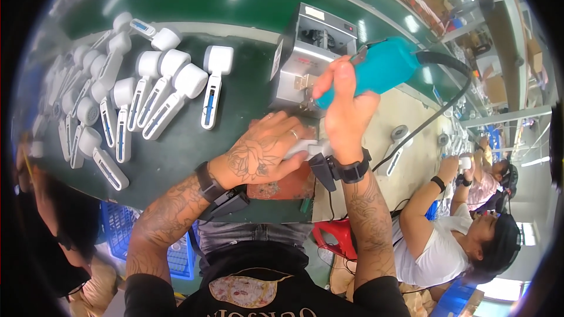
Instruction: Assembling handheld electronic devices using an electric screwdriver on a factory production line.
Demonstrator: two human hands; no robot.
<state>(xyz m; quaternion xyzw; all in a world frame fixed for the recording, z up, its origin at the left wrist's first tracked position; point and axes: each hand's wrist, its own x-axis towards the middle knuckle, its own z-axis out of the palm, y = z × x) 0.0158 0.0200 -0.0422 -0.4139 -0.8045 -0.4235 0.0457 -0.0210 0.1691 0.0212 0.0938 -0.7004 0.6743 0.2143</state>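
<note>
My right hand (349, 111) is wrapped round a teal electric screwdriver (388, 70), held tilted, with a black cable leaving its upper end. Its tip is hidden near the front of a grey metal screw feeder (314, 47). Low over a reddish-brown mat (279, 186), my left hand (261, 149) grips a white plastic part (304, 148). Most of that part is covered by the fingers, so its full shape does not show. To the left of my hands lie many white hand-held shower heads (218, 61) with blue strips in their handles.
Another shower head (398, 148) rests on the pale bench top (370, 194) to the right. Beyond it, a person in a white shirt (437, 246) works with both hands raised. Below the bench stand a blue crate (117, 232) and a red stool (335, 238).
</note>
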